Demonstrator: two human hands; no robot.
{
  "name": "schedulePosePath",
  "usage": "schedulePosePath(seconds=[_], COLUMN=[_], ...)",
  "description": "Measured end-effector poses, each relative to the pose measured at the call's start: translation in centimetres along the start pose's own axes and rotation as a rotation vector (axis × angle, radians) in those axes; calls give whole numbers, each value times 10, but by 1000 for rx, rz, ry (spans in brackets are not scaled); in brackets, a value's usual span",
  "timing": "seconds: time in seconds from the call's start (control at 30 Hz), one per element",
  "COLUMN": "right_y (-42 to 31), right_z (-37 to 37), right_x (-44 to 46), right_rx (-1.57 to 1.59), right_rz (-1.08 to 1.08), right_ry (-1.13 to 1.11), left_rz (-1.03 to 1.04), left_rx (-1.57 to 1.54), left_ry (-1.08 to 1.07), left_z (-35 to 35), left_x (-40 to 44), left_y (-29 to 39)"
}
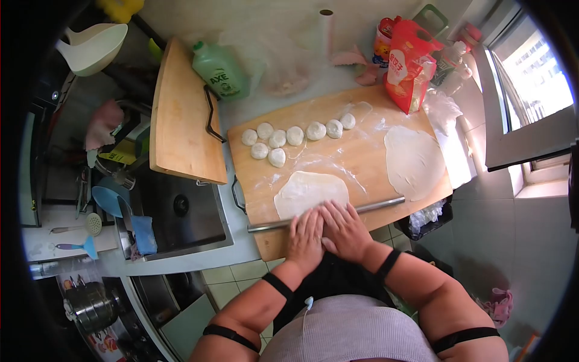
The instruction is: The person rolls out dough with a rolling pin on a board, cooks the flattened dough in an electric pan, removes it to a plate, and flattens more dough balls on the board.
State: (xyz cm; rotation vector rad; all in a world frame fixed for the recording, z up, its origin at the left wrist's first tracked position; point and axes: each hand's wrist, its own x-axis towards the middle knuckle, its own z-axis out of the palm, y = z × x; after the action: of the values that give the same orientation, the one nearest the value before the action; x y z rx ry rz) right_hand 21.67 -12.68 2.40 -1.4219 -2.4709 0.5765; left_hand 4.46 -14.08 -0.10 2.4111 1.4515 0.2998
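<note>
A thin metal rolling pin [380, 204] lies across the near side of the wooden board [338, 175], along the near edge of a flattened sheet of dough [310, 192]. Both my hands rest side by side on the pin's middle. The fingers of my left hand [306, 238] are stretched forward over it, not wrapped round. My right hand [344, 228] lies just as flat, its inner edge touching the left. A second, larger dough sheet [413, 160] is spread at the board's right end. Several round dough pieces [295, 136] sit in rows toward the back.
Left of the board stands an upright wooden board [187, 120] beside a sink [181, 232]. Behind are a green AXE bottle [220, 72] and a red flour bag [411, 66]. An open window [531, 84] juts in at right. A steel pot [90, 306] stands lower left.
</note>
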Motion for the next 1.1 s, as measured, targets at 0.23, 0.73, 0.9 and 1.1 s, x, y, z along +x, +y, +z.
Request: schedulePosePath(seconds=[0.23, 0.73, 0.9, 1.1], right_y=[11, 37, 60, 54], right_z=[10, -1, -13, -7], right_x=[6, 48, 89, 58], right_rx=[-34, -227, -199, -202], right_rz=[4, -54, -67, -57], right_ry=[-5, 14, 68, 6], left_rz=[-1, 9, -32, 9], left_rx=[-17, 255, 50, -151], left_ry=[34, -75, 24, 104], left_z=[7, -18, -41, -55], left_x=[11, 52, 99, 68], left_y=[-8, -36, -66, -46])
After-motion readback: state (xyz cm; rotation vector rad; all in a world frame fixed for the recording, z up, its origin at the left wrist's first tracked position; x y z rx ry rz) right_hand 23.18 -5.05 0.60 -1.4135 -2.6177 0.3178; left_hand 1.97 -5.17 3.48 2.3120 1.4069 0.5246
